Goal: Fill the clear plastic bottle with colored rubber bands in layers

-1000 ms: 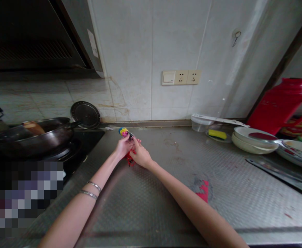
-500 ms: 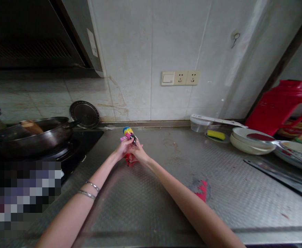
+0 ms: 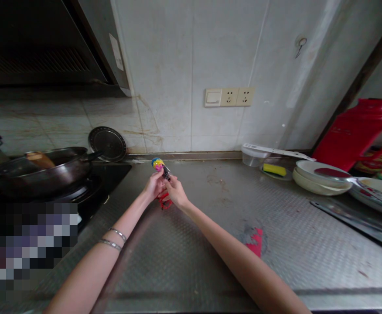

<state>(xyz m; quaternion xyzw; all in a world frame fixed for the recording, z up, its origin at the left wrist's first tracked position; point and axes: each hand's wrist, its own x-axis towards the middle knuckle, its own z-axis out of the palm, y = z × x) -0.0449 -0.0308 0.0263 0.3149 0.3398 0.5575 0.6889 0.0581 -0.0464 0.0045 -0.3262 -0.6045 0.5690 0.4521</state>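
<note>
Together my hands hold a small colourful keychain-like bundle over the metal counter [image 3: 207, 213]. My left hand [image 3: 153, 185] is closed around its left side, just under the blue, yellow and pink figure [image 3: 157, 163] that sticks up above the fingers. On the other side, the fingers of my right hand [image 3: 177, 192] pinch at the dark, shiny strip [image 3: 166, 172] beside the figure. A red loop [image 3: 165, 201] hangs below, between the two palms. My fingers hide how these parts join. Two silver bracelets circle my left forearm.
To the left, a wok [image 3: 56, 170] sits on the black stove, with a round dark lid [image 3: 107, 144] against the wall. Along the right stand a clear plastic tub [image 3: 251, 158], a yellow sponge [image 3: 274, 169], stacked bowls [image 3: 318, 185] and a red thermos [image 3: 351, 135].
The figure has tilted to the left and more of the dark strip shows. My right fingers have shifted slightly apart from my left hand. The red loop is seen more clearly.
</note>
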